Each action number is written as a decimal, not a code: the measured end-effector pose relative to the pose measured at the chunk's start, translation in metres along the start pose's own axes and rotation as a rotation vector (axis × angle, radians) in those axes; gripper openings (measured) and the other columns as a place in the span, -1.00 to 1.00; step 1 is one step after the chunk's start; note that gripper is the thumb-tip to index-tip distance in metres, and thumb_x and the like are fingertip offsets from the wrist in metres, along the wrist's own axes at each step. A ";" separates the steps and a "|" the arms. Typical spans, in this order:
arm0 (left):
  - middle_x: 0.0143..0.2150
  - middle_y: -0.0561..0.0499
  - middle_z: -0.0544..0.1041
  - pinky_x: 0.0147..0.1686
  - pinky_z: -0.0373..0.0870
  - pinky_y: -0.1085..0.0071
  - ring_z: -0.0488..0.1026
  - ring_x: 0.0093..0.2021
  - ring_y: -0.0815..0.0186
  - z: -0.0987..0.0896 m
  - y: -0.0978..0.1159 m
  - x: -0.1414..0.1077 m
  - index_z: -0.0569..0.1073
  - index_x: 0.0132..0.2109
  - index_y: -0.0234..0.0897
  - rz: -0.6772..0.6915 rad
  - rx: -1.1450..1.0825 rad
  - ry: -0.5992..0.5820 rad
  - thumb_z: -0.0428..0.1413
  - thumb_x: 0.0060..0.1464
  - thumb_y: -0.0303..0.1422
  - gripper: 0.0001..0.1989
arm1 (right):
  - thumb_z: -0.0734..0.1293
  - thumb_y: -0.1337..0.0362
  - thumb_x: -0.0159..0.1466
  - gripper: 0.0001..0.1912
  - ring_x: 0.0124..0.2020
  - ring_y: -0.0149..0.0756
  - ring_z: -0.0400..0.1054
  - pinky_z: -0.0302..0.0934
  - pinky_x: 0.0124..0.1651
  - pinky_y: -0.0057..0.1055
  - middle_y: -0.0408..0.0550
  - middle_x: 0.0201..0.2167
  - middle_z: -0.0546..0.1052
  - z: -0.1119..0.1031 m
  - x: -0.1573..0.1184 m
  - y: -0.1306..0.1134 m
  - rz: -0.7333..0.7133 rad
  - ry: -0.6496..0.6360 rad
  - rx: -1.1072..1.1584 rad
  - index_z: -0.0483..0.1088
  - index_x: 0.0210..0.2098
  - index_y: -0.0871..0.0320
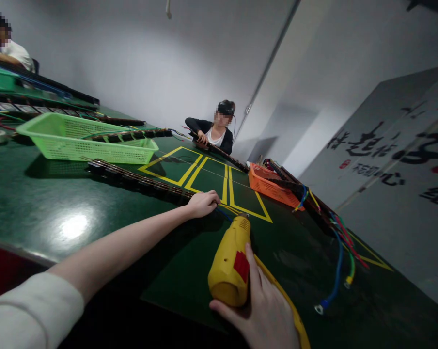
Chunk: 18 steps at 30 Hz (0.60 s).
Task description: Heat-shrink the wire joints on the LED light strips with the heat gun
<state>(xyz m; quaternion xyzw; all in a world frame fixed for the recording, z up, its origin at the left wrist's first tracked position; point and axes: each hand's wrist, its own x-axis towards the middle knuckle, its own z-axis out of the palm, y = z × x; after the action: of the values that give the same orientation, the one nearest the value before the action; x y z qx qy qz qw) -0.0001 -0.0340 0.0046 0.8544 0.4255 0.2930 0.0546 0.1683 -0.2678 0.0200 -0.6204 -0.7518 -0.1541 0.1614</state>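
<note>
My right hand is wrapped round a yellow heat gun with a red patch on its side. The nozzle points away from me, close to the fingers of my left hand. My left hand is closed at the near end of a long dark wired strip, which lies slanting across the green table. A blue wire and yellowish wires come out past my left fingertips, just in front of the nozzle. How the fingers grip the strip's end is partly hidden.
A light green basket with a similar strip across it stands at the left. To the right is an orange basket with dark strips and coloured lead wires. Yellow tape outlines mark the table. Across it, a co-worker handles another strip.
</note>
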 end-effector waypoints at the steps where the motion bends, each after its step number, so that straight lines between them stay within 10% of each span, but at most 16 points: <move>1: 0.00 0.10 0.43 -0.13 0.36 0.45 0.46 -0.13 0.32 0.000 0.000 0.000 0.45 -0.13 -0.17 0.003 0.002 0.001 -0.10 0.11 -0.42 -0.73 | 0.24 -0.30 0.04 0.13 -0.09 0.02 0.41 0.34 -0.13 -0.13 0.17 0.05 0.42 0.000 0.002 -0.003 -0.003 -0.008 0.007 -0.36 0.34 0.13; 18: -0.03 0.09 0.44 -0.16 0.36 0.46 0.47 -0.18 0.34 0.001 -0.003 0.003 0.45 -0.12 -0.16 0.020 0.018 -0.021 -0.08 0.07 -0.43 -0.72 | 0.39 -0.18 -0.05 0.21 -0.04 0.03 0.32 0.21 0.02 -0.07 0.10 0.01 0.41 -0.005 0.016 -0.033 0.035 -0.189 0.258 -0.32 0.35 0.13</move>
<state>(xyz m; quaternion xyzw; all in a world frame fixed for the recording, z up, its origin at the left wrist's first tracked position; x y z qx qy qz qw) -0.0003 -0.0296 0.0042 0.8621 0.4189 0.2808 0.0484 0.1330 -0.2617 0.0300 -0.6192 -0.7664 0.0059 0.1710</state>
